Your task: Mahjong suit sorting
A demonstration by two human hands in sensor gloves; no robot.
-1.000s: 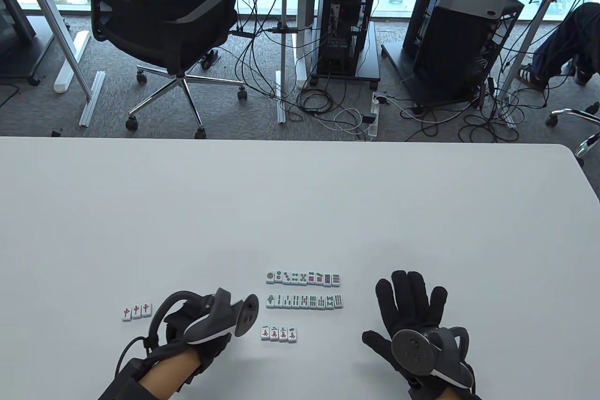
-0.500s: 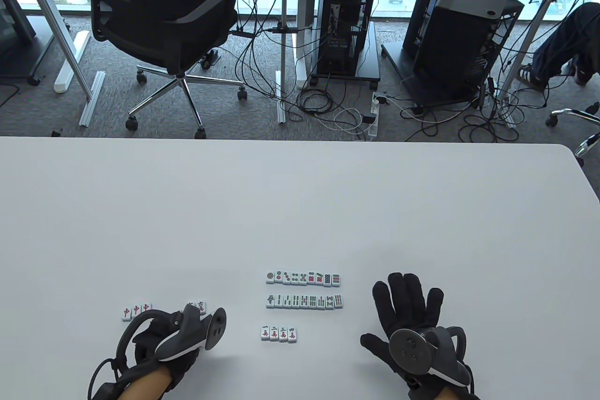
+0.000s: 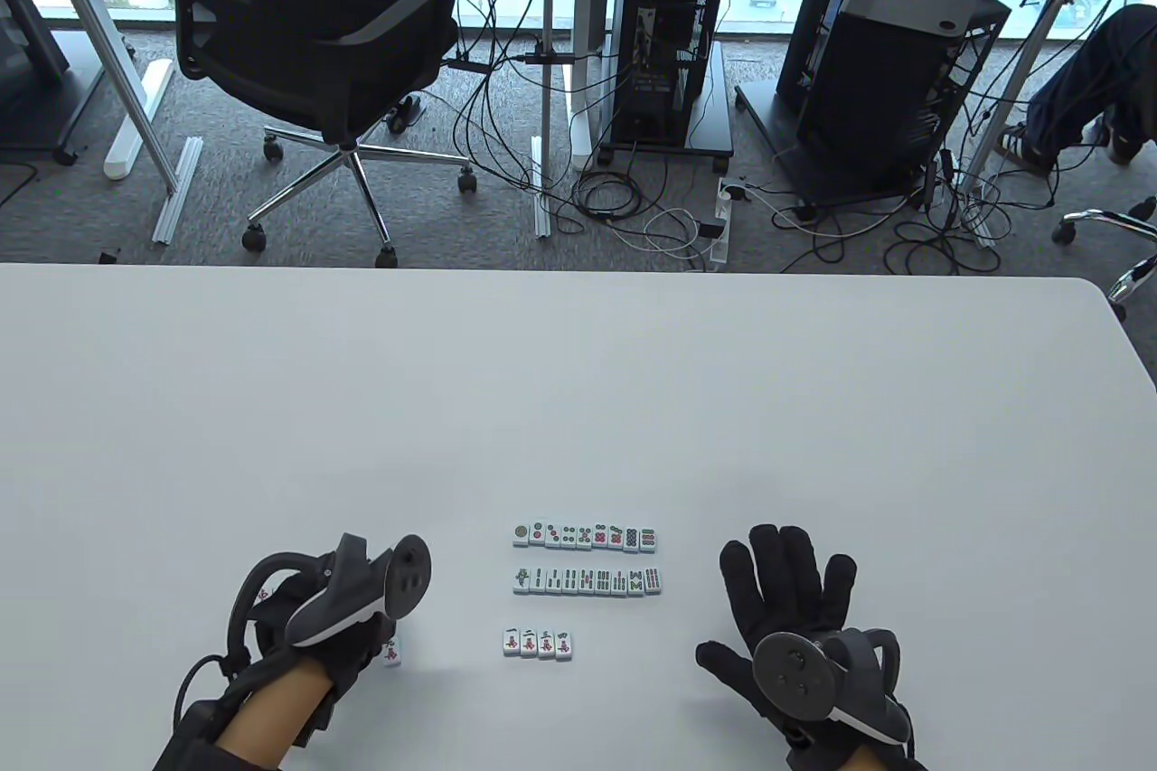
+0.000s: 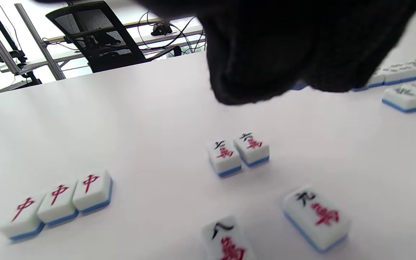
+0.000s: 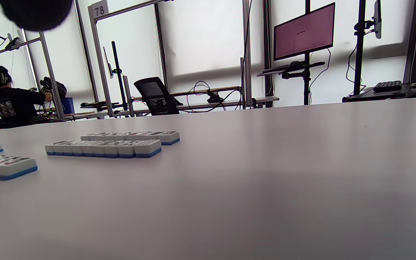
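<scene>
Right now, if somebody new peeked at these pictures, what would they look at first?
Probably the two black gloved hands at the near edge of the white table: the right hand lies flat with fingers spread, while the left hand hovers over loose tiles. Between them sit neat rows of mahjong tiles. On the left, three red dragon tiles line up side by side, with loose character tiles near them.
</scene>
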